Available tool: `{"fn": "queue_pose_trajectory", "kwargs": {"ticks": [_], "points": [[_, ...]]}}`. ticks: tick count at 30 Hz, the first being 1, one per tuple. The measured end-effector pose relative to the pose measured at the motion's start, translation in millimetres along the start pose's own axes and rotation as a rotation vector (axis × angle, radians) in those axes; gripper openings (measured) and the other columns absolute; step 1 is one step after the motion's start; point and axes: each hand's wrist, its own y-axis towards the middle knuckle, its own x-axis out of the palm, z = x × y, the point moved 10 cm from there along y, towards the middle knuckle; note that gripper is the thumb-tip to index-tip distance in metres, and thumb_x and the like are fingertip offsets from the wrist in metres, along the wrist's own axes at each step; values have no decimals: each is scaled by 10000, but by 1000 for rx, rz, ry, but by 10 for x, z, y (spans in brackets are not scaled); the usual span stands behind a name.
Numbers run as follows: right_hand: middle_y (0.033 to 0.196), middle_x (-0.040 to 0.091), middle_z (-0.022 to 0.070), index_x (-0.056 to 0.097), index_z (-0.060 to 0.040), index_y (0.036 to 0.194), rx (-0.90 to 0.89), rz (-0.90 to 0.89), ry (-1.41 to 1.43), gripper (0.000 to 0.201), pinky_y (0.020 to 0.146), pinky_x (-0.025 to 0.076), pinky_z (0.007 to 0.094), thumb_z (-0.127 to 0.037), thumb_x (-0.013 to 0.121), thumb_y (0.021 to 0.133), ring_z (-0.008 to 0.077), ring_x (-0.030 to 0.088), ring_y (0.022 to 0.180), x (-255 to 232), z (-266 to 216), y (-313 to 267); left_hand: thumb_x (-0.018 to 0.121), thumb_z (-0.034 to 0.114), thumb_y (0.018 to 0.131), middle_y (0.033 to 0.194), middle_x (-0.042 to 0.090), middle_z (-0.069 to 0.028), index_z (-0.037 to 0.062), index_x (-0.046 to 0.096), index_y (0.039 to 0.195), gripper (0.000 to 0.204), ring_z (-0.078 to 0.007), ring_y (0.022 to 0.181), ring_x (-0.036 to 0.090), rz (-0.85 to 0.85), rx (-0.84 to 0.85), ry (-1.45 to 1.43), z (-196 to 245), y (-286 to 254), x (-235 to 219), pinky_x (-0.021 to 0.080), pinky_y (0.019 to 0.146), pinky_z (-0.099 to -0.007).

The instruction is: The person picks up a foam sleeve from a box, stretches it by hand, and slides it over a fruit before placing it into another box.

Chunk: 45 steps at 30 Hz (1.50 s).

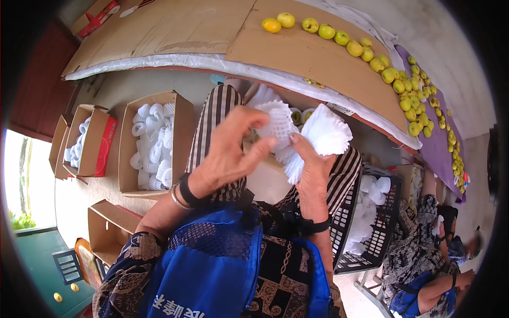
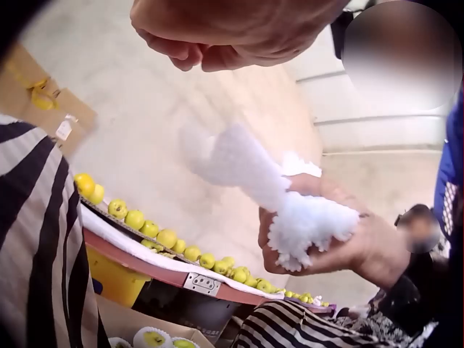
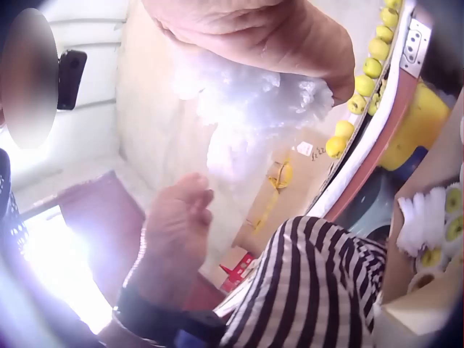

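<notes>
My right hand (image 1: 313,172) grips a bunch of white foam fruit nets (image 1: 326,132) over my lap, the thumb pressed on top of them. One foam net (image 1: 277,121) sticks out from the bunch toward the left hand. Facing it, my left hand (image 1: 233,146) has bent fingers and thumb spread apart. In the right wrist view a gap shows between this left hand (image 3: 177,235) and the foam nets (image 3: 246,119), and nothing is in its fingers. Below, between my knees, a cardboard box holds yellow-green fruit in foam nets (image 3: 433,255).
Left on the floor stand cardboard boxes (image 1: 127,153) of foam nets. A black crate (image 1: 386,233) with more foam is at my right. Ahead, a cardboard-covered table (image 1: 175,32) carries rows of yellow-green fruit (image 1: 354,49). Another person (image 1: 424,265) sits at far right.
</notes>
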Motion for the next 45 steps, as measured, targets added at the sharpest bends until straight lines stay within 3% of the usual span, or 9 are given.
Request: {"fn": "queue_pose_trajectory", "kwargs": {"ticks": [6, 12, 15, 18, 21, 24, 28, 36, 45], "points": [[1016, 621, 95, 546, 16, 1185, 330, -227, 259, 520, 770, 538, 310, 3, 747, 705, 183, 638, 871, 86, 131, -106, 647, 230, 938, 1123, 641, -25, 43, 589, 1146, 285, -118, 1046, 586, -180, -614, -1000, -528, -260, 628, 463, 924, -284], [955, 608, 91, 552, 13, 1141, 234, -305, 252, 466, 791, 535, 347, -31, 720, 709, 214, 635, 865, 67, 106, -107, 576, 143, 980, 953, 633, 3, 29, 585, 1065, 142, -69, 903, 569, 30, -637, -748, -615, -182, 343, 460, 831, -236], [967, 602, 92, 546, 12, 1141, 319, -252, 308, 470, 816, 528, 355, -25, 717, 704, 217, 625, 892, -91, 219, -64, 546, 262, 1001, 925, 620, -27, 21, 573, 1066, 252, -99, 860, 569, 231, -376, -397, -535, -2, -26, 474, 775, -235], [986, 603, 99, 542, 15, 1158, 201, -228, 269, 494, 834, 530, 357, -32, 723, 701, 218, 624, 896, -96, 16, -39, 582, 410, 960, 1008, 636, -75, 28, 562, 1120, 415, -155, 922, 603, 111, -683, -520, -776, -172, -69, 493, 839, -289], [1011, 605, 105, 534, 20, 1187, 185, -216, 196, 519, 841, 531, 358, -30, 724, 707, 219, 627, 915, -75, -14, -83, 576, 493, 931, 1125, 643, -108, 16, 513, 1262, 585, -223, 1026, 629, -359, -1013, -1071, -829, -737, 605, 492, 918, -368], [1043, 610, 112, 518, 13, 1226, 265, -293, 116, 583, 866, 524, 366, -15, 737, 687, 236, 622, 965, 159, 40, -198, 649, 381, 899, 1247, 613, -152, -22, 483, 1332, 615, -266, 1128, 604, -221, -761, -1386, -500, -562, 725, 482, 969, -420], [1077, 623, 93, 540, 10, 1240, 211, -300, -218, 614, 834, 529, 304, 13, 786, 677, 183, 622, 969, 50, 148, -143, 641, 186, 909, 1214, 636, -144, -39, 540, 1276, 441, -230, 1105, 617, -33, -743, -1221, -650, -254, 453, 509, 931, -379], [1010, 642, 50, 586, 2, 1188, 190, -348, -361, 582, 788, 512, 275, -61, 845, 671, 120, 605, 875, 78, 71, -28, 629, 154, 937, 1065, 660, -48, 11, 581, 1191, 295, -128, 977, 610, -195, -700, -965, -580, -319, 473, 495, 858, -286], [1100, 661, 48, 600, -19, 1200, 128, -442, -381, 545, 867, 494, 304, -104, 834, 715, 144, 605, 996, 316, 246, -138, 626, 276, 950, 1242, 599, -82, 8, 485, 1339, 492, -167, 1141, 556, -170, -622, -990, -570, -368, 671, 435, 992, -329]]}}
